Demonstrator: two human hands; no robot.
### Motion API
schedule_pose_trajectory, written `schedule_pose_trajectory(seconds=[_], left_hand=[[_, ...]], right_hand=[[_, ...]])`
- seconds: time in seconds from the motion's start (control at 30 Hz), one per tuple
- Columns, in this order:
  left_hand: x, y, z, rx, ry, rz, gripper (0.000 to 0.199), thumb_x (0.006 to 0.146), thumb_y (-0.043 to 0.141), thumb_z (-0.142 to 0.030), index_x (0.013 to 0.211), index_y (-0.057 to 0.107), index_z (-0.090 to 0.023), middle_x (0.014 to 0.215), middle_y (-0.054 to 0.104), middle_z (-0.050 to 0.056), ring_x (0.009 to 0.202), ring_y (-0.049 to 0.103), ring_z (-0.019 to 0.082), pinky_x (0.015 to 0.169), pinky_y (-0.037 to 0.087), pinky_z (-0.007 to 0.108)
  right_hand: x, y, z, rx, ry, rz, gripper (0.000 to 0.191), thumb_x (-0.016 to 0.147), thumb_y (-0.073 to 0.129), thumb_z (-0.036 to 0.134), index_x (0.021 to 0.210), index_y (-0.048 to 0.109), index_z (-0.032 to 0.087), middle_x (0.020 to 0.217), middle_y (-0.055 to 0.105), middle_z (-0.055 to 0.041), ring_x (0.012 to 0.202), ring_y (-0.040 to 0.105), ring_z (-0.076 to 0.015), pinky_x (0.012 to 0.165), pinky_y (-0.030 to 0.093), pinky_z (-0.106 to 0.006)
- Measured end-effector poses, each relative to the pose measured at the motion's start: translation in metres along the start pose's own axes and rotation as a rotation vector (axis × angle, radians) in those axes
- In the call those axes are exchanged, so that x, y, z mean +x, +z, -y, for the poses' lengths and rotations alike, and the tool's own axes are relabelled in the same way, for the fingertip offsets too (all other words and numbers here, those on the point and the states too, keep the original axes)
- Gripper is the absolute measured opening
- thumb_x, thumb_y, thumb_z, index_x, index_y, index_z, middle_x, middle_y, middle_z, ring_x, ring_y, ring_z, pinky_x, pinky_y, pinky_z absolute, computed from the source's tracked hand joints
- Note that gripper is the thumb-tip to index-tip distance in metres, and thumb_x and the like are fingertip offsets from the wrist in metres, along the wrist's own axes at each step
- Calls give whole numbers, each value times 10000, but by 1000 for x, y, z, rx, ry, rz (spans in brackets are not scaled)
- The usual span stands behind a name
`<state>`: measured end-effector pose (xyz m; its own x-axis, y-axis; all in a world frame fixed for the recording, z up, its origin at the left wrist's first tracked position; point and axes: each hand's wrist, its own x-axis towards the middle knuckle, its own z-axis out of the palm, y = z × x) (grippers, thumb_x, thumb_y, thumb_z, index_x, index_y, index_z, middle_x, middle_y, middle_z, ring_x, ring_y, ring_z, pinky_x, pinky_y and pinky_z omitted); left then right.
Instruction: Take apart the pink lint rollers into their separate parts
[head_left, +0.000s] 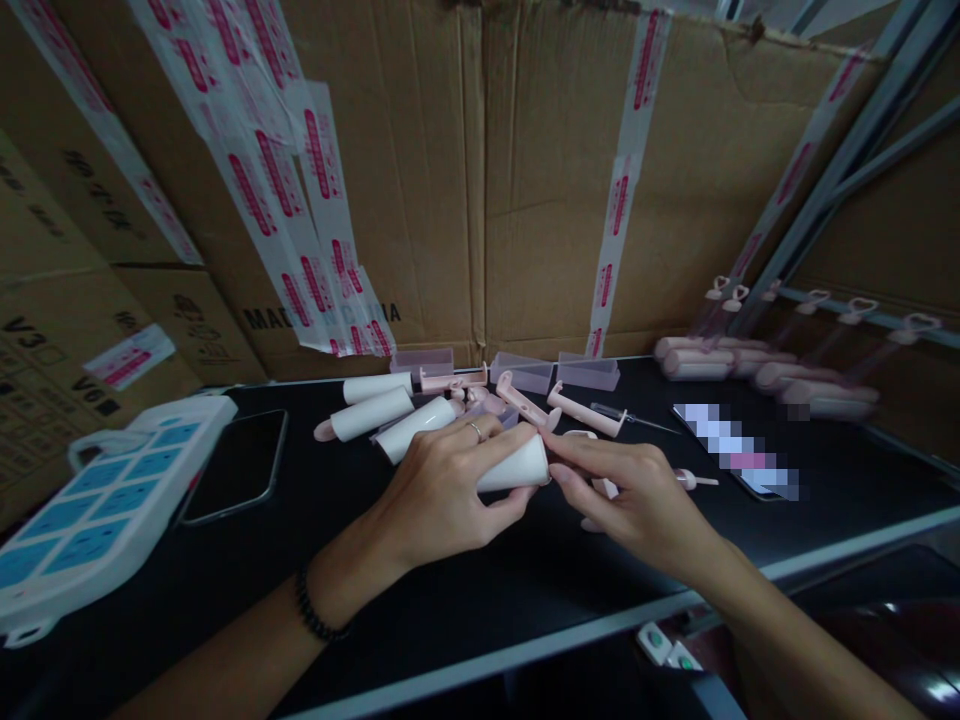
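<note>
A white roller [517, 468] lies in my left hand [450, 485], whose fingers wrap round it from above and below. My right hand [630, 490] is closed at the roller's right end, thumb and index finger together there; whatever they pinch is too small to make out. Beyond my left hand lie more white rollers [373, 413]. Pink plastic frames [589, 408] and translucent lilac covers [587, 372] are behind the hands. Small pink parts show partly beneath my right hand, and a thin screwdriver [637, 418] lies behind it.
At the left are a white power strip [112, 500] and a dark phone [238, 468]. A lit phone [735, 450] lies on the right, below several pink rollers with heart-shaped handles [697, 363]. Large cardboard boxes [555, 180] stand behind the black table [420, 620].
</note>
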<state>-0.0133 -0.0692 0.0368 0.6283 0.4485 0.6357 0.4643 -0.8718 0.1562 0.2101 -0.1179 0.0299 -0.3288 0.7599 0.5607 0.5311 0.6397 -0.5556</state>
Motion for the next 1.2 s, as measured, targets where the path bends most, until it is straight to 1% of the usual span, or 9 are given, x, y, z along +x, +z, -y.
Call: schedule_pose_trajectory(seconds=[0.1, 0.23, 0.4, 0.6, 0.77, 0.87, 1.07, 1.13, 1.2], left_hand=[[-1, 0, -1, 11, -9, 3, 391, 854, 704, -305, 1233, 707, -212, 1054, 770, 101, 968, 746, 289, 826, 594, 400], [-1, 0, -1, 25, -7, -16, 405, 821, 717, -306, 1219, 720, -229, 1038, 781, 100, 964, 754, 303, 831, 606, 416], [-1, 2, 0, 63, 27, -22, 421, 829, 699, -312, 1234, 709, -199, 1025, 787, 112, 958, 763, 316, 811, 616, 426], [-2, 1, -1, 149, 82, -29, 401, 834, 674, -307, 1215, 708, -185, 1002, 794, 111, 909, 772, 313, 759, 612, 409], [-2, 1, -3, 215, 122, -6, 367, 827, 680, -296, 1170, 713, -168, 941, 793, 101, 810, 764, 299, 646, 578, 381], [-2, 3, -4, 233, 145, -11, 374, 813, 699, -276, 1163, 712, -147, 922, 788, 107, 791, 760, 299, 626, 571, 379], [-2, 4, -2, 220, 121, -48, 358, 826, 701, -277, 1166, 708, -165, 1039, 796, 104, 919, 775, 282, 749, 623, 360], [-2, 5, -1, 215, 101, -54, 349, 834, 702, -279, 1163, 711, -163, 1050, 797, 98, 947, 775, 274, 791, 635, 359], [-3, 7, 0, 211, 83, -57, 362, 835, 709, -290, 1170, 711, -154, 1049, 796, 102, 954, 775, 278, 819, 643, 376]], right_hand=[[0, 0, 0, -8, 5, 21, 372, 987, 583, 238, 1337, 707, 232, 1183, 780, -80, 1012, 768, -246, 939, 614, -369], [-1, 1, 0, 5, 33, 36, 353, 993, 572, 263, 1309, 724, 220, 977, 797, -65, 845, 768, -222, 864, 625, -351], [0, 1, 3, 39, 60, 21, 332, 980, 580, 245, 1266, 745, 213, 899, 783, -51, 741, 737, -186, 778, 629, -305], [2, 0, 4, 246, 146, 92, 382, 952, 598, 183, 1319, 698, 202, 995, 789, -34, 848, 766, -162, 757, 634, -235], [2, 3, 2, 345, 172, 165, 401, 968, 568, 177, 1358, 655, 214, 1147, 773, -49, 986, 767, -168, 884, 630, -260], [0, 5, 2, 293, 159, 157, 412, 962, 567, 171, 1366, 641, 208, 1177, 759, -62, 1015, 760, -169, 922, 615, -266], [-3, 10, 3, 24, 87, 82, 564, 950, 509, 127, 1513, 504, 124, 990, 759, -70, 823, 737, -152, 866, 599, -268], [-5, 13, 2, -29, 74, 47, 567, 953, 475, 113, 1519, 504, 133, 1014, 761, -75, 865, 732, -162, 929, 579, -302], [-7, 17, 3, -36, 80, -8, 521, 960, 454, 108, 1463, 576, 169, 1089, 761, -80, 936, 729, -172, 990, 550, -326]])
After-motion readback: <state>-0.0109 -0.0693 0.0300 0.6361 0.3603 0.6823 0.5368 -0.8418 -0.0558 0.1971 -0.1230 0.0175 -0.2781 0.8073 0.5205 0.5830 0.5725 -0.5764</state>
